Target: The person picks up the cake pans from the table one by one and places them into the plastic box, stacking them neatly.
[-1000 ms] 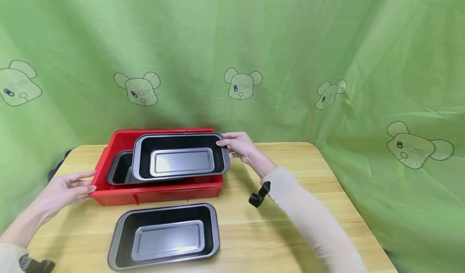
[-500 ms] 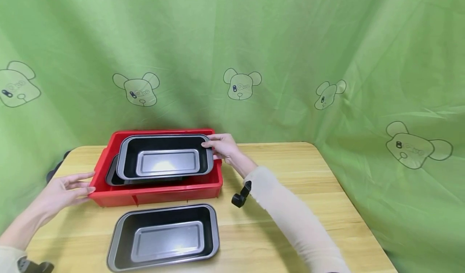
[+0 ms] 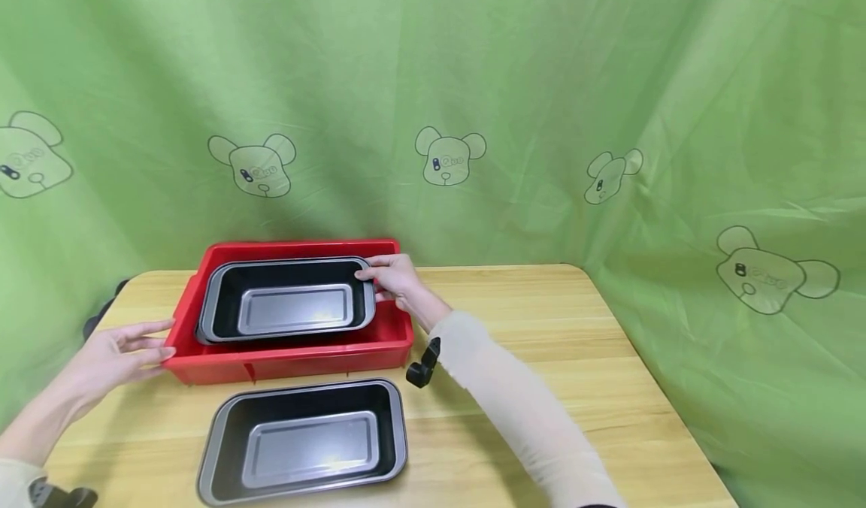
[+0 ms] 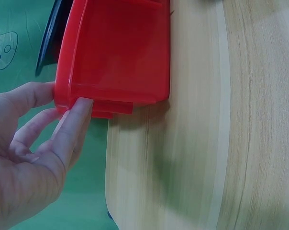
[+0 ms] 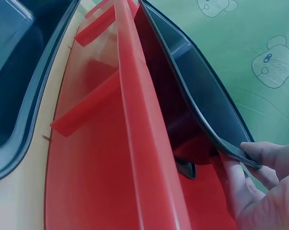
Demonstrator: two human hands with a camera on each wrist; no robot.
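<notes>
The right hand [image 3: 399,279] pinches the right end of a dark loaf pan [image 3: 295,307], thumb on the rim and fingers beneath it. This pan is over the inside of a red plastic bin [image 3: 298,361], overlapping another dark pan that is almost wholly hidden below. In the right wrist view, the held loaf pan [image 5: 206,91] leans above the bin's side wall. At the bin's left end, the left hand [image 3: 111,358] holds the rim corner; the left wrist view shows its thumb [image 4: 72,127] along the front corner and the other fingers behind.
A second loaf pan [image 3: 311,448] stands upright on the wooden table [image 3: 528,388], in front of the bin. Green curtain [image 3: 514,117] with bear-head prints hangs behind the table and along its sides. The bin's right end shows bare red floor [image 3: 389,324].
The right hand has carried its loaf pan leftward and down into the bin, covering the lower pan. The left hand, the bin and the front pan have stayed in place.
</notes>
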